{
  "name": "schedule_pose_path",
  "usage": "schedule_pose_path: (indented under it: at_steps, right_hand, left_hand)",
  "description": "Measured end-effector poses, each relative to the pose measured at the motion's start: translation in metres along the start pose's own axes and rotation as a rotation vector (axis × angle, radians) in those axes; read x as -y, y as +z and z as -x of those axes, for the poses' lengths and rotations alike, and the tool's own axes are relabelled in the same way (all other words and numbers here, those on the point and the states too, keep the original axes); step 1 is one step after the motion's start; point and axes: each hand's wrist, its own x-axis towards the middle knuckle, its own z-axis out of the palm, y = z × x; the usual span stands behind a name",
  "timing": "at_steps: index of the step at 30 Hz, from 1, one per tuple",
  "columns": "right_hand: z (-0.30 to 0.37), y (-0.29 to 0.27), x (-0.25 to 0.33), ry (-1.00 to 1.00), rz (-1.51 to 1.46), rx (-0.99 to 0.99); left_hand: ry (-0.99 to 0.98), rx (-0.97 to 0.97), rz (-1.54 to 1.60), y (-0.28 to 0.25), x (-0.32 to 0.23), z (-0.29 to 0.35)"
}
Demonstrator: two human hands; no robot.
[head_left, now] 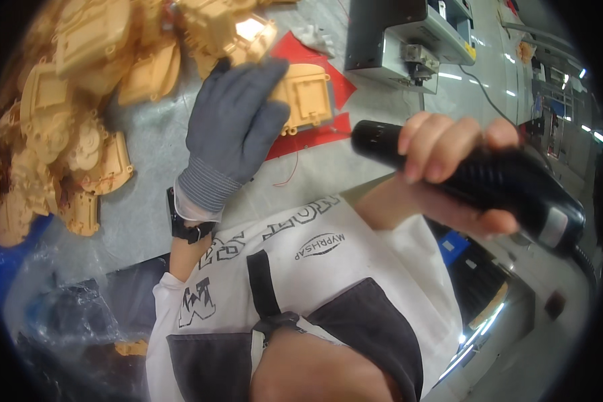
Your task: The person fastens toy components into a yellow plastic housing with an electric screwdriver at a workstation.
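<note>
My left hand [238, 110], in a grey knitted glove, lies over a yellow plastic housing [309, 97] on the table and holds it by its left side. The glove hides part of that housing. Red sheet material [342, 84] lies under and around it. In my bare right hand [449, 161] is a black corded electric screwdriver [509, 184], fingers wrapped round its body. Its front end points left toward the housing, with a thin tip just beside the housing's right edge. Whether the tip touches anything I cannot tell.
Many yellow plastic housings [47, 100] are heaped at the left and far side of the table [154, 141]. A dark-sided machine [402, 47], like a screw feeder, stands at the far right. A thin red wire [295, 167] trails near the housing. Clear plastic wrap [67, 308] lies lower left.
</note>
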Motion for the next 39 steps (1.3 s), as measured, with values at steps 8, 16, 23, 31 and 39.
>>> schedule_pose_path:
  at_steps: [8,16,23,31,39]
  right_hand:
    - [0.003,0.009,-0.02,0.023,-0.009,-0.073]
    - [-0.001,0.013,-0.028,0.101,-0.012,-0.119]
    - [-0.004,0.019,-0.03,0.188,0.096,-0.1]
    - [0.009,0.018,-0.031,0.113,0.192,-0.101]
    - [-0.025,-0.077,0.032,-0.181,0.418,-0.627]
  left_hand:
    - [-0.214,0.003,0.389,-0.007,0.002,0.017]
    - [-0.354,0.062,0.466,-0.011,-0.005,0.02]
    - [-0.282,-0.003,0.459,-0.007,0.003,0.019]
    - [-0.135,0.022,0.332,-0.007,0.003,0.015]
    - [-0.162,0.043,0.172,-0.002,-0.009,0.017]
